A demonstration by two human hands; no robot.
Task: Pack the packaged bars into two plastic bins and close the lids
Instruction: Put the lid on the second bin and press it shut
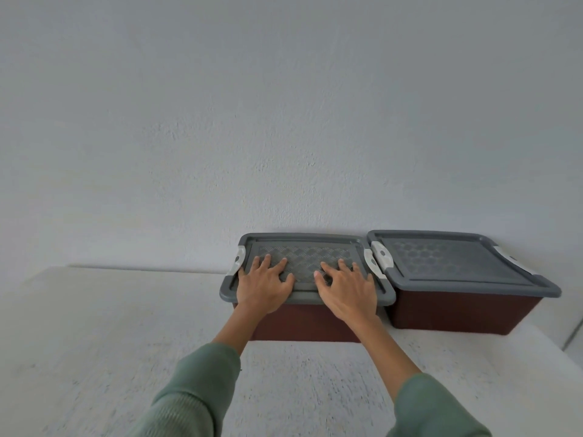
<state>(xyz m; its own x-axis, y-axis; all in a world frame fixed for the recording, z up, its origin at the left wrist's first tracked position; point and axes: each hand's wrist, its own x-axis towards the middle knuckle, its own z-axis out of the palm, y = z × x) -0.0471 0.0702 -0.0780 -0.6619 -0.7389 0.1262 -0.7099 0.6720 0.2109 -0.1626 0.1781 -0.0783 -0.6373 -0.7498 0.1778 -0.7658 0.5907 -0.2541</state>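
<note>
Two dark red plastic bins stand side by side against the wall, each under a grey patterned lid with white side latches. My left hand (264,286) and my right hand (346,288) lie flat with fingers spread on the lid (304,249) of the left bin (303,323). Neither hand grips anything. The right bin (457,313) has its lid (448,257) on and is untouched. No packaged bars are visible; the bins' insides are hidden by the lids.
The bins rest on a white textured tabletop (110,335) that reaches left and toward me. A plain grey wall (284,121) rises directly behind them. The table's right edge (568,345) falls away just past the right bin.
</note>
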